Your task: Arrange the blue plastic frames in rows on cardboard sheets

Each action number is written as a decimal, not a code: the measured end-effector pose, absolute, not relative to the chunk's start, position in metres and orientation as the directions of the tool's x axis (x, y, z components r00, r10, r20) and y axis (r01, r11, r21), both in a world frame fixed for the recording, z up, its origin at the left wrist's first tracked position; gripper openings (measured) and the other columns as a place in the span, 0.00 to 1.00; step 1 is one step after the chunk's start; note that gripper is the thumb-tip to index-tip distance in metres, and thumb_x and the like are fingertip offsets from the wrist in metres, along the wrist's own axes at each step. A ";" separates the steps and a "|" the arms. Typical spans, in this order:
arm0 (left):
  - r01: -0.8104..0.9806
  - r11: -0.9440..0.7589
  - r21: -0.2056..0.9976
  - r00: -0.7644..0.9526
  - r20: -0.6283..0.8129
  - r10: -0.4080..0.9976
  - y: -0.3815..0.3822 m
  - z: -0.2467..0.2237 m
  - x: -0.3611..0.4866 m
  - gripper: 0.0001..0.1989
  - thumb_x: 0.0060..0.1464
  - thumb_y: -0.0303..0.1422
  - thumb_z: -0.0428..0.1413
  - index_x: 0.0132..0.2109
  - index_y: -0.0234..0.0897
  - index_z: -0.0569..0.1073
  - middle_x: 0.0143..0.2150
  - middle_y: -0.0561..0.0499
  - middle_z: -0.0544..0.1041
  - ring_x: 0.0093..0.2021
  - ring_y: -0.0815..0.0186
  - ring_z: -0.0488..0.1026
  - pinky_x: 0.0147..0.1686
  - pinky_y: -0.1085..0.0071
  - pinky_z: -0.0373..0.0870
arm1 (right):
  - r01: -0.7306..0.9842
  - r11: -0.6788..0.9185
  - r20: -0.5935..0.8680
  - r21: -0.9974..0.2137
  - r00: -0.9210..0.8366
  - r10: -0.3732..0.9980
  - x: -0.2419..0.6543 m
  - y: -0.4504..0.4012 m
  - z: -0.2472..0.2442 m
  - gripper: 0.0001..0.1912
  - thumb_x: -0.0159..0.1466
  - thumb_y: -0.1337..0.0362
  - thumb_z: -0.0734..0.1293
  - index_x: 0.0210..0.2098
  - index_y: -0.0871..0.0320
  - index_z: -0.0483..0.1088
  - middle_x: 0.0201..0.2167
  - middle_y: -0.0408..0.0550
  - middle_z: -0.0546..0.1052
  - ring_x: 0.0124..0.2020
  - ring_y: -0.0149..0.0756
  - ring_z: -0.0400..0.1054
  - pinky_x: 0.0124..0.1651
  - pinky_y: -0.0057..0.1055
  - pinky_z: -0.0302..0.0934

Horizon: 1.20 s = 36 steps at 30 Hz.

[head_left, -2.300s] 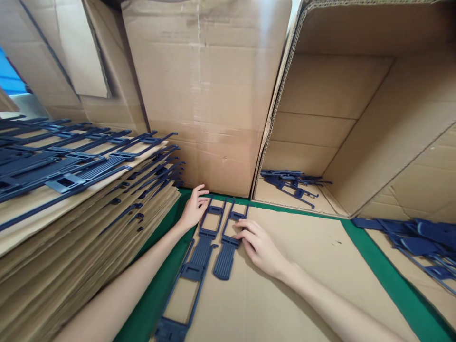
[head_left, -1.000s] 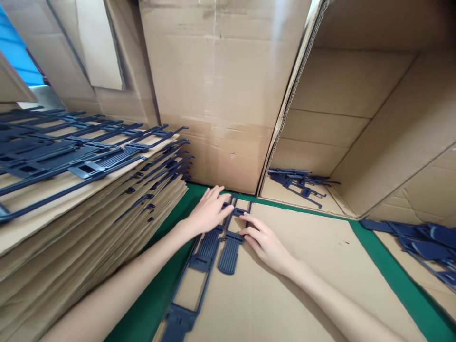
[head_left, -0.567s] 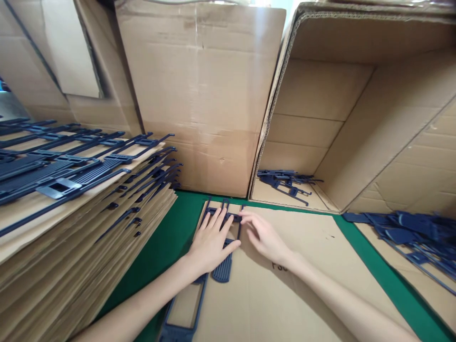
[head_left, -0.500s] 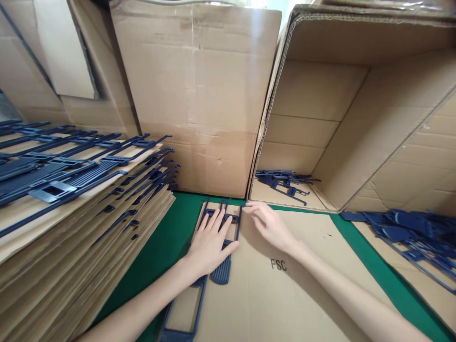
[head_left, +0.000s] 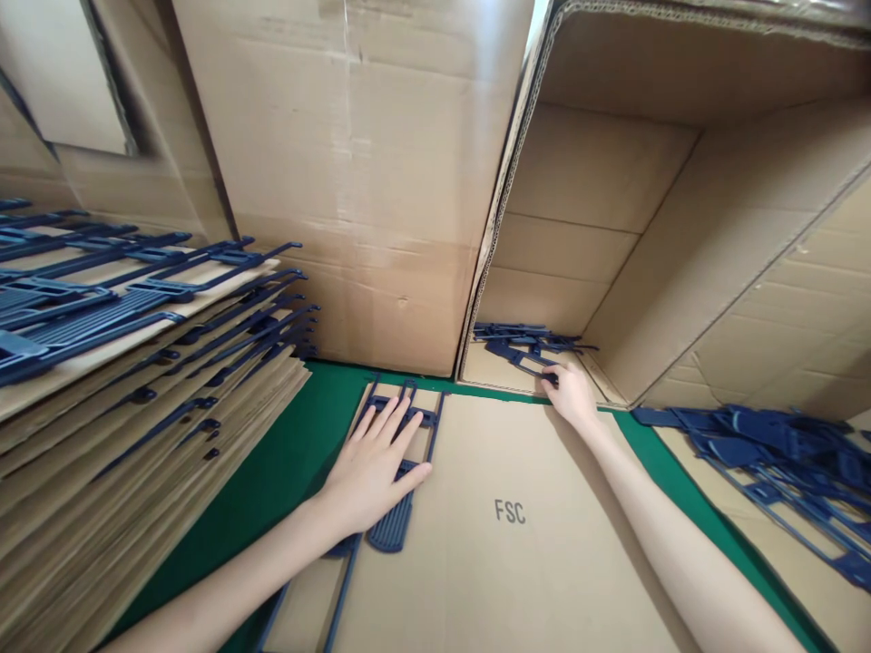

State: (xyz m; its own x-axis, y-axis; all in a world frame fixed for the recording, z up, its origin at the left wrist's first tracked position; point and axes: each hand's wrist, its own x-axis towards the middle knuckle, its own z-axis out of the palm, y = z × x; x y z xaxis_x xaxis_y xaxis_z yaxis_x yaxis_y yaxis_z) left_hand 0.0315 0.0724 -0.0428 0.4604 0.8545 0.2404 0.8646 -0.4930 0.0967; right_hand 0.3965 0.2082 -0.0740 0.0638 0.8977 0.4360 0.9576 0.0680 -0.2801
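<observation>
My left hand (head_left: 371, 462) lies flat with its fingers spread over a dark blue plastic frame (head_left: 435, 431). A ribbed paddle-shaped piece (head_left: 389, 531) of dark blue plastic shows below the palm. Both rest along the left side of a cardboard sheet (head_left: 517, 580) printed "FSC"; the hand covers part of the frame. At the mouth of an open cardboard box (head_left: 578, 172), my right hand (head_left: 573, 394) has its fingers closed on the near end of a dark blue plastic part (head_left: 521, 360). That part belongs to a small loose pile in the box.
A tall stack of cardboard sheets (head_left: 224, 481) stands left, with blue plastic frames (head_left: 122, 299) layered between and on top. Right, a heap of blue plastic parts (head_left: 782, 453) lies on cardboard. A closed carton (head_left: 354, 181) stands behind the green table surface (head_left: 327, 390).
My right hand has moved from the frame's top corner rightward into the open box and closed on a plastic part. My left hand stays on the frame; the view has shifted slightly.
</observation>
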 end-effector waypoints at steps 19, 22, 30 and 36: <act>0.870 -0.480 0.110 0.449 0.222 0.865 0.070 -0.043 0.035 0.35 0.60 0.53 0.43 0.66 0.35 0.56 0.69 0.41 0.47 0.69 0.52 0.42 0.64 0.52 0.42 | 0.899 0.285 0.345 -0.333 -0.165 0.924 0.445 0.197 -0.004 0.12 0.55 0.61 0.64 0.34 0.56 0.78 0.36 0.49 0.77 0.36 0.41 0.70 0.43 0.36 0.64; 0.881 -0.459 0.113 0.431 0.204 0.879 0.069 -0.042 0.036 0.35 0.60 0.53 0.43 0.66 0.34 0.57 0.69 0.40 0.49 0.69 0.51 0.42 0.64 0.51 0.42 | 0.849 0.355 0.326 -0.392 -0.232 0.916 0.451 0.188 0.011 0.14 0.56 0.58 0.64 0.36 0.56 0.78 0.39 0.50 0.77 0.39 0.43 0.70 0.45 0.39 0.63; 0.863 -0.489 0.126 0.450 0.246 0.858 0.070 -0.045 0.033 0.34 0.60 0.52 0.42 0.66 0.36 0.56 0.69 0.43 0.47 0.69 0.53 0.42 0.65 0.52 0.41 | 0.685 0.471 0.223 -0.555 -0.424 0.878 0.432 0.161 0.038 0.20 0.60 0.48 0.65 0.36 0.58 0.77 0.42 0.55 0.74 0.41 0.39 0.70 0.43 0.33 0.63; 0.852 -0.506 0.131 0.465 0.254 0.848 0.071 -0.045 0.030 0.34 0.61 0.52 0.42 0.66 0.36 0.55 0.69 0.43 0.47 0.69 0.53 0.42 0.65 0.52 0.40 | 0.606 0.499 0.277 -0.619 -0.427 0.861 0.415 0.139 0.061 0.18 0.59 0.48 0.66 0.36 0.56 0.76 0.42 0.53 0.74 0.43 0.38 0.69 0.47 0.33 0.62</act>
